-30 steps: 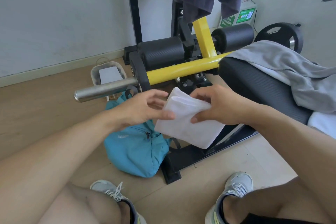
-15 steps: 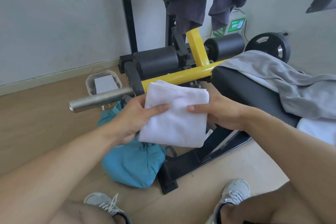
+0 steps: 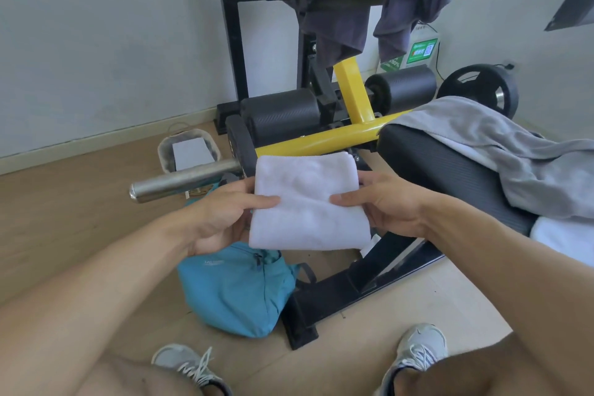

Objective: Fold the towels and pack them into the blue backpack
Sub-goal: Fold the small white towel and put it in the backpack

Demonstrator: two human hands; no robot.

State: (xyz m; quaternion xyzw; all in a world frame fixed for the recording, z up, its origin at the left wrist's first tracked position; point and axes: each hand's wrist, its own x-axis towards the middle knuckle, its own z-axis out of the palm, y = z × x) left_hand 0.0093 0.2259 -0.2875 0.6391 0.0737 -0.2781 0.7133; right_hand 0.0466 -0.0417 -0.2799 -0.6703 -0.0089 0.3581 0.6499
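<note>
folded white terry towel [image 3: 307,202] is squared up flat now, was tilted a sec ago | left hand [image 3: 221,215] and right hand [image 3: 382,202] each pinch a side edge, fingers hidden behind | teal-blue fabric backpack [image 3: 238,292] on the floor right below (logo too small to read)

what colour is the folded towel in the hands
White, plain with no pattern; the folded towel shows clearly in the head view.

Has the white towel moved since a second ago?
Yes. The white towel rose from in front of the blue backpack to just below the yellow bar, now squared flat.
</note>
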